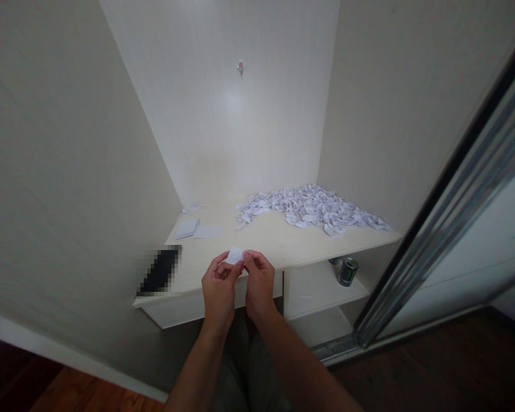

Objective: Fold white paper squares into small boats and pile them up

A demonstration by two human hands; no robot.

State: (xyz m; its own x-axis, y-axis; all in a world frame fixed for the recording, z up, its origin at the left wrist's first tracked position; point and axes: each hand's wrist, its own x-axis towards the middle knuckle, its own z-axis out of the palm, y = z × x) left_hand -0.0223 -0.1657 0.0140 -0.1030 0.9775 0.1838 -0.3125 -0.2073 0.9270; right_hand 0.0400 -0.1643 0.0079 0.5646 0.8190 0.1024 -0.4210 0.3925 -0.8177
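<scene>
Left hand (218, 289) and right hand (258, 284), both tight on one paper square (235, 255); beyond, one folded-paper heap (313, 209).

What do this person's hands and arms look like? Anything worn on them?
Nothing that I can see. The left hand and right hand wear no gloves, and no ring, watch or bracelet shows. The left forearm and right forearm are uncovered down to the picture's edge; no sleeve is in view.
</scene>
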